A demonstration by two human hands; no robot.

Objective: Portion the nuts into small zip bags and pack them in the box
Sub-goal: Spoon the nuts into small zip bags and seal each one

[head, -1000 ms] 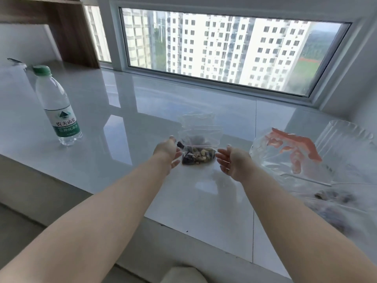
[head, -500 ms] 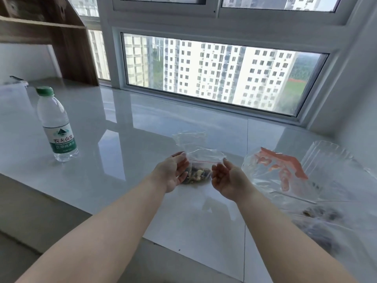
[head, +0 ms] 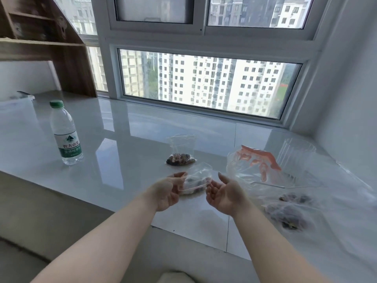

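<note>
The small zip bag [head: 194,181] is up off the desk [head: 126,152], held between the two hands in front of the person. It is thin clear plastic with a little heap of nuts in the bottom, so it looks light and very floppy. The plastic is smooth and may slip, and the nuts will slide around inside if it tips. A good place to hold it is likely the top strip where it zips, because that part is a bit stiffer and the nuts stay below. The left hand [head: 168,190] has its thumb and fingers [head: 179,175] curled onto the left end of the bag and grips it there. The right hand [head: 224,194] is palm up with its fingers loosely bent. It sits just beside the right end of the bag, and it is hard to tell whether it touches it. Another filled bag [head: 181,151] stands on the desk just behind. A big clear bag [head: 257,166] with orange print lies to the right, and more nuts [head: 288,215] show inside plastic near it.
</note>
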